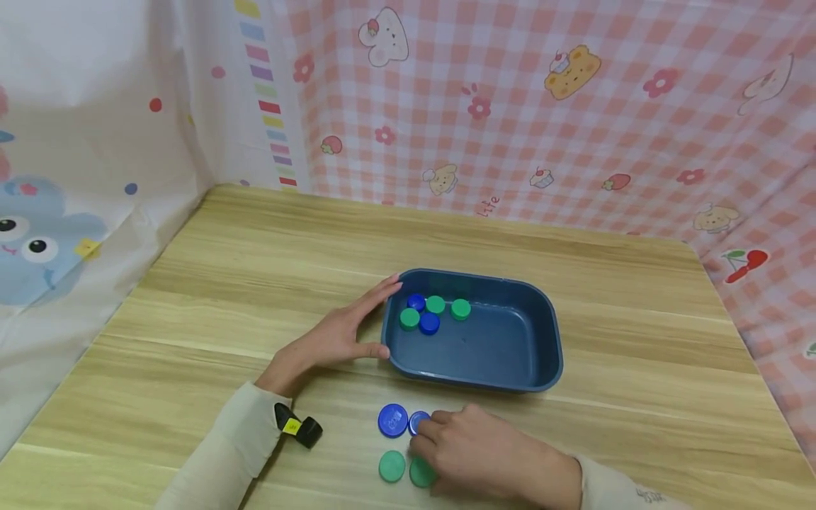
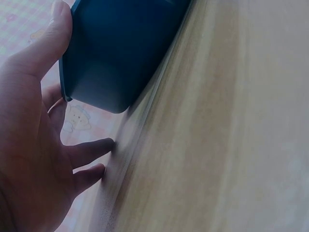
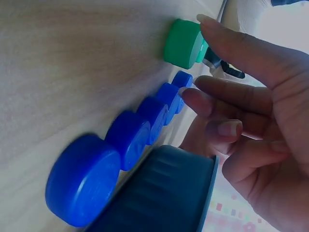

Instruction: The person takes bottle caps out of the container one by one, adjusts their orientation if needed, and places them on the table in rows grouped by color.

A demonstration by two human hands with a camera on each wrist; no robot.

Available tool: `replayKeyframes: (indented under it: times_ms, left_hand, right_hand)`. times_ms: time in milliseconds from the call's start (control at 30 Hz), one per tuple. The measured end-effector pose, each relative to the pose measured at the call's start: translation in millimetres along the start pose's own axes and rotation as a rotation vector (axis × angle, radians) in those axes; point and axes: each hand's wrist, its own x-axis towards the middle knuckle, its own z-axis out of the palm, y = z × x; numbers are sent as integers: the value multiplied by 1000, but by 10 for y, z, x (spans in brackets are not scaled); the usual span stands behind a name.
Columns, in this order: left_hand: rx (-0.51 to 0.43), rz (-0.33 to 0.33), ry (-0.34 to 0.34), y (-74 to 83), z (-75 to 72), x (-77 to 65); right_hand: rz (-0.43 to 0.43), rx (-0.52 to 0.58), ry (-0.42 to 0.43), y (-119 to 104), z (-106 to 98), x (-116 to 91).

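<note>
My left hand [image 1: 338, 333] holds the left end of a dark blue plastic basin [image 1: 503, 386], thumb at the near corner and fingers at the far one. In the left wrist view, the other fingers [image 2: 94, 147] spread below the basin wall. My right hand [image 1: 478, 446] reaches over bottle caps before the basin, thumb and fingers apart. In the right wrist view, its thumb lies close to a green cap [image 3: 182, 44], and its fingertips are near a row of blue caps [image 3: 87, 179]. From the head view it hides most of that row and partly covers a green cap [image 1: 422, 472].
Inside the basin's left part lie three green caps, one at the right [image 1: 461, 309], and two blue caps, one nearer [image 1: 429, 324]. Another green cap [image 1: 392, 467] lies left of the right hand. Patterned cloth [image 1: 484, 106] hangs behind the wooden table [image 1: 287, 234].
</note>
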Motion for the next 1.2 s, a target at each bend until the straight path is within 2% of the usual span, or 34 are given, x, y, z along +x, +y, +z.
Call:
replayKeyframes:
  times_ms: [267, 500, 667, 800, 933, 1200]
  left_hand:
    - [-8, -3, -4, 7, 4, 0]
    - [-15, 21, 1, 24, -7, 6]
    - [-15, 22, -2, 30, -14, 11]
    - [-15, 11, -3, 31, -26, 7]
    - [-19, 7, -5, 33, -34, 7]
    - [-4, -4, -5, 26, -17, 5]
  right_hand:
    - [0, 5, 11, -9, 29, 11]
    - [25, -110, 147, 16, -179, -37]
    - [58, -151, 202, 79, -327, -85]
    - [75, -136, 223, 222, -434, -109]
    - [118, -114, 203, 423, -519, -129]
    - [170, -142, 193, 788, -602, -155]
